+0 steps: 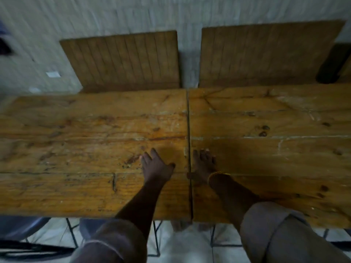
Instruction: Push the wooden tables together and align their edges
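Left hand (155, 166) lies flat, fingers spread, palm down on the left wooden surface (76, 149), near its right edge and toward the near side. Right hand (204, 166) lies flat on the right wooden surface (275, 149), fingers loosely together, thumb at the seam; a yellow bangle (216, 174) circles the wrist. Neither hand grips anything. The two surfaces sit side by side with only a thin dark seam (189, 139) between them. The right surface's near edge sits slightly lower in frame than the left's. Two slatted wooden benches (123, 61) stand beyond the far edge, apart from each other. Frame blurred.
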